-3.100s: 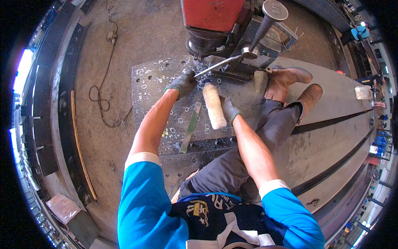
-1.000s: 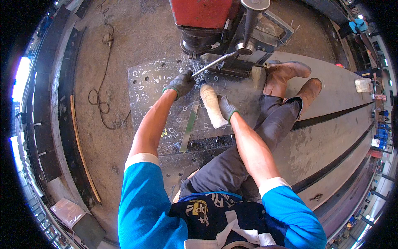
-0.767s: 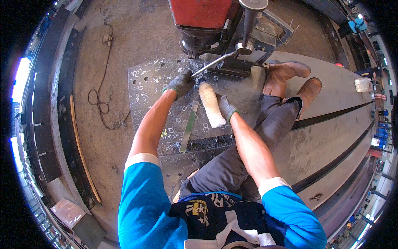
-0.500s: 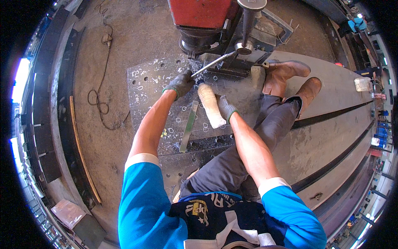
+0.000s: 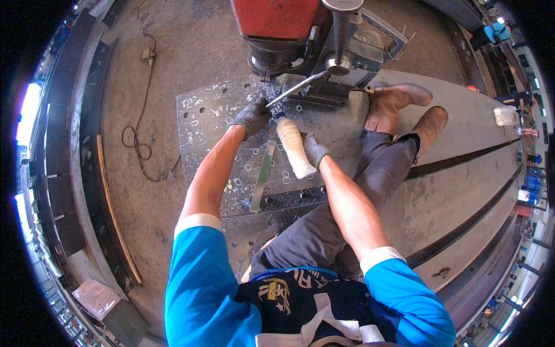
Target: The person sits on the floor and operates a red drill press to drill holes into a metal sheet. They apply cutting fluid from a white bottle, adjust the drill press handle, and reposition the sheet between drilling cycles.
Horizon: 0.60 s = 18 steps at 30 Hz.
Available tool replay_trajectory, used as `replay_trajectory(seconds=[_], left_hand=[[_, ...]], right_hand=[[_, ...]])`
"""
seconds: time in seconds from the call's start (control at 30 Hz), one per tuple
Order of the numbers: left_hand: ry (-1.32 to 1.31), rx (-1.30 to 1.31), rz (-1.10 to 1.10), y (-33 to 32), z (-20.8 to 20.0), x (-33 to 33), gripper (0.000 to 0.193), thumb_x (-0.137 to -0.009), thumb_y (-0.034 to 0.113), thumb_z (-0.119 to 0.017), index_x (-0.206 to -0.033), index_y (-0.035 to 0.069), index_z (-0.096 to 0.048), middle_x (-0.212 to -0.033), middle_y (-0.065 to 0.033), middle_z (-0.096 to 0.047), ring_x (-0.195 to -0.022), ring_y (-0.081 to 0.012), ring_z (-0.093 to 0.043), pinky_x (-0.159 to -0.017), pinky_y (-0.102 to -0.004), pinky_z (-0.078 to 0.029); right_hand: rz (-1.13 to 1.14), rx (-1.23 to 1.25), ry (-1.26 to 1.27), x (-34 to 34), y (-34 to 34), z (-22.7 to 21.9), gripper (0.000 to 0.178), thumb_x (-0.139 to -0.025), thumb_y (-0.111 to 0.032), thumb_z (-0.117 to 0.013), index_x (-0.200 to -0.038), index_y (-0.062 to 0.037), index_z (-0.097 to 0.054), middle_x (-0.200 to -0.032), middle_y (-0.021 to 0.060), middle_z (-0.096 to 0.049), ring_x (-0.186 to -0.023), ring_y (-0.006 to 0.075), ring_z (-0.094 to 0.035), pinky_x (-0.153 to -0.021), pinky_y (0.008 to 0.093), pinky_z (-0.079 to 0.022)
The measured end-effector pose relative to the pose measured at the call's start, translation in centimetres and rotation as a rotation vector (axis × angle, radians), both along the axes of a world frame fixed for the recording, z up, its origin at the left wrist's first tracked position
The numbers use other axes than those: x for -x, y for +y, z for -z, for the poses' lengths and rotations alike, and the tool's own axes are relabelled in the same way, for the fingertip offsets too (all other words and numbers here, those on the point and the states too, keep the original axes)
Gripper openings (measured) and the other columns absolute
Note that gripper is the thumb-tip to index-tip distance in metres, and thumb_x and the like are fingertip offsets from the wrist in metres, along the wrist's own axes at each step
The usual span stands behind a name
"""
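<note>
A red and black drill press (image 5: pixel 277 23) stands on a dark steel plate (image 5: pixel 202 130) scattered with chalk rings, drilled holes and metal chips. My gloved left hand (image 5: pixel 253 117) is closed round the lower end of a metal lever (image 5: pixel 298 88) that runs to the machine's round hub. In my gloved right hand (image 5: pixel 315 151) is a whitish, ribbed bottle (image 5: pixel 293 147) with a dark neck, tilted so the neck points toward the drill. The bottle hides some of that hand's fingers. Left of the bottle, a flat greenish metal strip (image 5: pixel 263 176) lies on the plate.
My crossed legs and brown boots (image 5: pixel 399 101) extend along a grey steel beam surface (image 5: pixel 468 139) with dark slots at the right. On the brown floor at the left lie a black cable (image 5: pixel 139 136) and a long thin wooden strip (image 5: pixel 113 211). A clear tub (image 5: pixel 506 115) stands far right.
The machine's upper handle and hub appear slightly further left. Both hands keep nearly the same places, on the lever and the bottle.
</note>
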<state>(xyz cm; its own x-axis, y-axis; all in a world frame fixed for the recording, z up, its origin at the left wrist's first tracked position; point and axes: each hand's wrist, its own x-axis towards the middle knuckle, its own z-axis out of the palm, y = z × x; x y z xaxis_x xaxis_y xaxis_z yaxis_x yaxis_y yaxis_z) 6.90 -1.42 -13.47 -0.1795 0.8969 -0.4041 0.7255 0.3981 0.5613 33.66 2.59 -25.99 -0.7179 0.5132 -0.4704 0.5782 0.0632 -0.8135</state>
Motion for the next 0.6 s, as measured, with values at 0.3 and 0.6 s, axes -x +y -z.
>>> replay_trajectory(seconds=[0.3, 0.6], left_hand=[[0.023, -0.008, -0.033, 0.2, 0.6, -0.5, 0.046, -0.103, 0.034, -0.062, -0.137, 0.005, -0.059, -0.133, -0.0296, -0.069, -0.129, -0.0471, -0.064, -0.105, -0.0532, -0.050], [0.039, -0.040, -0.045, 0.5, 1.0, -0.8, 0.042, -0.099, 0.026, -0.065, -0.134, 0.004, -0.061, -0.124, -0.0274, -0.072, -0.119, -0.0467, -0.067, -0.099, -0.0508, -0.053]], right_hand=[[0.221, 0.326, 0.116, 0.3, 0.2, -0.5, 0.050, -0.113, -0.030, -0.029, -0.139, -0.0043, -0.064, -0.138, 0.0148, -0.070, -0.118, 0.0286, -0.066, -0.106, 0.0430, -0.049], [-0.004, -0.001, 0.123, 0.1, 0.3, 0.1, 0.045, -0.111, -0.029, -0.037, -0.135, -0.0030, -0.065, -0.136, 0.0151, -0.071, -0.116, 0.0277, -0.067, -0.104, 0.0419, -0.050]])
